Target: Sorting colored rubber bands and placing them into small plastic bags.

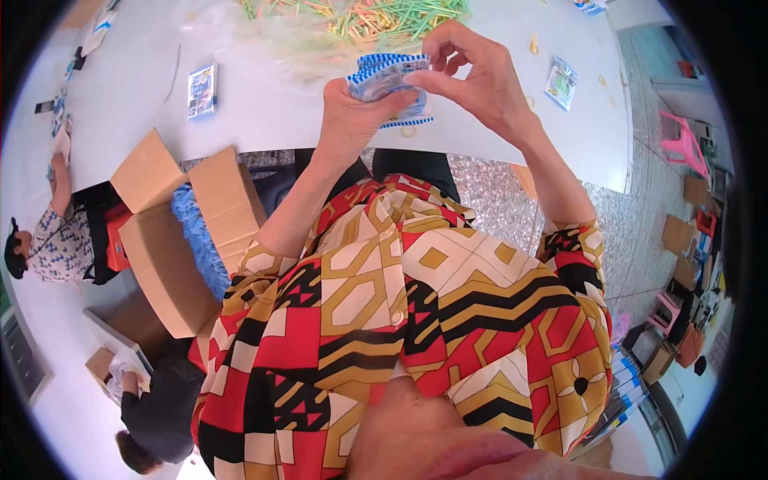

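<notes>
1. The left hand (346,120) is gripping a bunch of blue-and-white packets (388,78), thumb pressing across the front. That grip is closing firmly on them, probably to stop slick wrappers from sliding apart.
2. The right hand (490,80) is working at the bunch's right side, its thumb lying over the front and its fingers curling near the edge. Its grip is looking narrow, but I can't tell if it's actually pinching a packet. My guess: the left is doing the steadying so this one can stay free for finer handling.
3. The packets are hovering over the near edge of the bench (264,124), right in front of the body, which is likely keeping both elbows comfy.
4. One loose packet (202,92) is lying off to the left and another packet (562,83) to the right, both well apart from the hands.
5. A heap of green and orange sticks (400,20) is sitting beyond the hands, seemingly leaving the near strip for handling.
6. An open cardboard box (172,272) is standing by the bench's near edge, on the left, with its flaps spreading and something blue (198,240) showing inside. Easy reach for the left arm, I'd say.
</notes>
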The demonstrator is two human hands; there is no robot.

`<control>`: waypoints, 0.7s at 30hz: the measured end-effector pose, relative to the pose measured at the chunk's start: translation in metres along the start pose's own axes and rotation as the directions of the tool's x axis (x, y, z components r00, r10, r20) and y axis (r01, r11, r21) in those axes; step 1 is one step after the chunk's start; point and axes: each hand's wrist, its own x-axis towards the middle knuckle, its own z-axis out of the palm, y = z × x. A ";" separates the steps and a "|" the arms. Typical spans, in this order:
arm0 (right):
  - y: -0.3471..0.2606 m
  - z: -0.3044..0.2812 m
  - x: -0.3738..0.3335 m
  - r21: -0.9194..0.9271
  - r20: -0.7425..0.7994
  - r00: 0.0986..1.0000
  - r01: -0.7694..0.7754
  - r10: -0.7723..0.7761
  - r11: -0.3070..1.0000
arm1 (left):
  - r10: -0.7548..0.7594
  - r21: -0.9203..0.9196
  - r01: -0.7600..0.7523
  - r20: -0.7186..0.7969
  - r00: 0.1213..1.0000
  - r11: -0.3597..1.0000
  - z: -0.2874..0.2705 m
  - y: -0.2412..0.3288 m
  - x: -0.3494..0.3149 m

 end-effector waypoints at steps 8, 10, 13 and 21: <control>0.000 0.009 0.005 -0.085 0.002 1.000 0.029 -0.029 0.996 | -0.071 -0.138 0.080 0.074 0.995 0.987 -0.008 0.010 -0.005; -0.001 0.010 0.006 -0.096 0.007 0.999 0.032 -0.032 0.995 | -0.118 -0.240 0.142 0.113 0.987 0.960 -0.012 0.013 -0.006; -0.001 0.012 0.006 -0.086 0.011 0.999 0.033 -0.032 0.996 | -0.176 -0.349 0.232 0.186 0.967 0.908 -0.017 0.013 -0.007; 0.005 0.018 0.009 0.033 -0.001 0.994 0.105 -0.105 0.994 | -0.021 -0.222 0.021 0.000 1.000 0.975 -0.022 0.010 -0.006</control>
